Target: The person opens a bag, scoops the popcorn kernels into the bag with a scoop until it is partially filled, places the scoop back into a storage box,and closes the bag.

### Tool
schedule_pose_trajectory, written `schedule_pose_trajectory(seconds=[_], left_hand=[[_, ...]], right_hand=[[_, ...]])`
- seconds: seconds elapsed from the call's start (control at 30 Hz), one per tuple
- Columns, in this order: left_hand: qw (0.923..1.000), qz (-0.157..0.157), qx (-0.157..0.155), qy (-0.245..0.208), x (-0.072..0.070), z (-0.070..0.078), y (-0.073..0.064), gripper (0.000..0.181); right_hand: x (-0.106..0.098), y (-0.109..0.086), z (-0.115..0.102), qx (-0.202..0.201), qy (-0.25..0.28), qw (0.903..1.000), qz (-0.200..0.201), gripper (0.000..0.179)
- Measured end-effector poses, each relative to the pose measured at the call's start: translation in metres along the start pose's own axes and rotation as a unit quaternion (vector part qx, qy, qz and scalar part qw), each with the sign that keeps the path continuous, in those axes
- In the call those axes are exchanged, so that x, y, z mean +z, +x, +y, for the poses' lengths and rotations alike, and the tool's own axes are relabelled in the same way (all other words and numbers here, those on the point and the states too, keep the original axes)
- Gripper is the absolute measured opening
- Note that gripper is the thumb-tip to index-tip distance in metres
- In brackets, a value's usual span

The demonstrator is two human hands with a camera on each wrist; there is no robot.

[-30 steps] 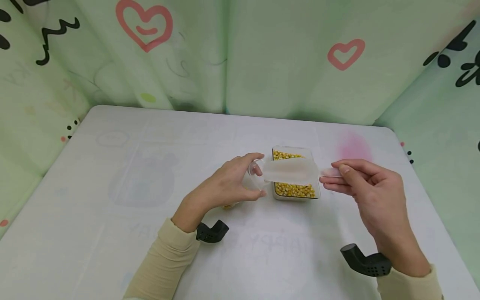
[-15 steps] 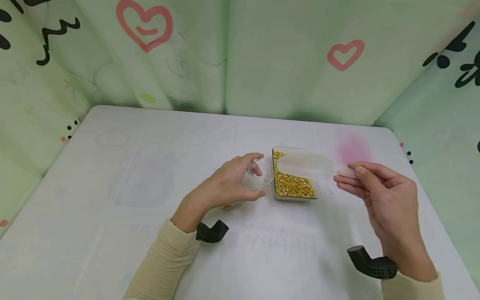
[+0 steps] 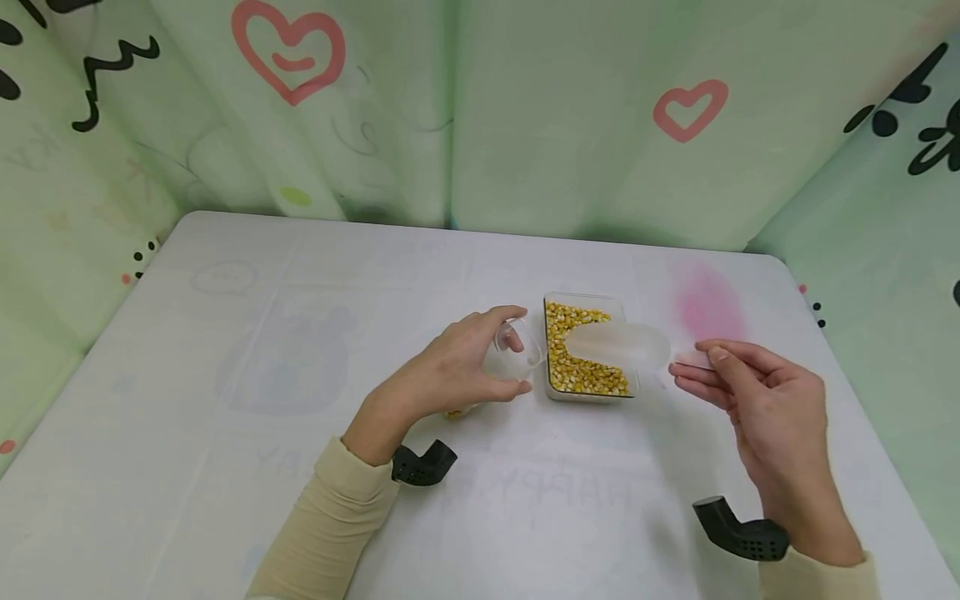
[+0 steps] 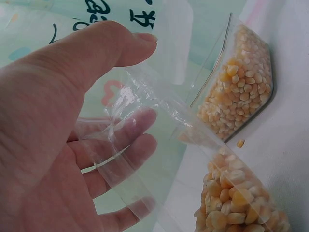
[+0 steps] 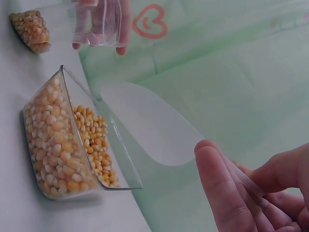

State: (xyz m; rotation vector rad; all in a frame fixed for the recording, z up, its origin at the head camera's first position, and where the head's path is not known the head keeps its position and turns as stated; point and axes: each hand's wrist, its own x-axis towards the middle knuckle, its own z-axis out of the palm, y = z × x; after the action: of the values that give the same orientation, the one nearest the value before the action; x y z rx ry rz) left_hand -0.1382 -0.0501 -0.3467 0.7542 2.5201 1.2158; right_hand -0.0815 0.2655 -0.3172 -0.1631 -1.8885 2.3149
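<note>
My left hand (image 3: 461, 362) holds the mouth of a clear plastic bag (image 4: 169, 113) spread apart, its thumb and fingers curved around it. Corn kernels (image 4: 234, 205) fill the bag's bottom, which in the head view is mostly hidden beneath the hand. My right hand (image 3: 772, 408) pinches the handle of a translucent white scoop (image 3: 615, 343) between thumb and fingers. Above the clear rectangular container (image 5: 126, 162) the scoop's blade hangs level in the head view, and I see no kernels on it. Corn (image 3: 585, 379) lies in that container, just right of the bag.
A single loose kernel (image 4: 240, 143) lies on the white table (image 3: 300, 467) between bag and container. A green curtain (image 3: 540, 125) with hearts surrounds the table's back and sides. Each wrist carries a black camera mount (image 3: 742, 532).
My right hand has drawn the scoop rightward from the bag's mouth to over the container, then slightly toward me. The left hand and the bag have stayed in place.
</note>
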Motion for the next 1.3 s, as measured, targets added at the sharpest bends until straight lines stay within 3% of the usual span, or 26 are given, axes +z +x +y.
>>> schedule_pose_trajectory(seconds=[0.3,0.57,0.87,1.07,1.17,1.3], left_hand=[[1.0,0.0,-0.001,0.006,0.0,0.0,0.001,0.078],[1.0,-0.002,0.001,0.003,0.0,0.0,0.0,0.08],[1.0,0.0,0.001,0.005,0.001,0.0,0.0,0.079],[1.0,-0.001,0.003,0.003,0.001,0.0,0.0,0.079],[1.0,-0.001,0.002,0.003,0.001,0.0,0.0,0.079],[1.0,-0.001,0.004,0.005,0.001,0.0,0.0,0.079]], right_hand=[[-0.004,0.001,0.009,0.021,-0.062,0.9975,0.026,0.021],[-0.005,0.0,0.013,0.02,-0.142,0.9896,0.001,0.031],[0.001,0.004,0.01,0.005,-0.215,0.9767,-0.002,0.027],[0.004,0.007,0.003,-0.023,-0.222,0.9749,0.0,0.024],[0.008,0.01,0.0,-0.048,-0.282,0.9582,0.005,0.022],[0.013,0.013,-0.005,-0.083,-0.368,0.926,0.014,0.021]])
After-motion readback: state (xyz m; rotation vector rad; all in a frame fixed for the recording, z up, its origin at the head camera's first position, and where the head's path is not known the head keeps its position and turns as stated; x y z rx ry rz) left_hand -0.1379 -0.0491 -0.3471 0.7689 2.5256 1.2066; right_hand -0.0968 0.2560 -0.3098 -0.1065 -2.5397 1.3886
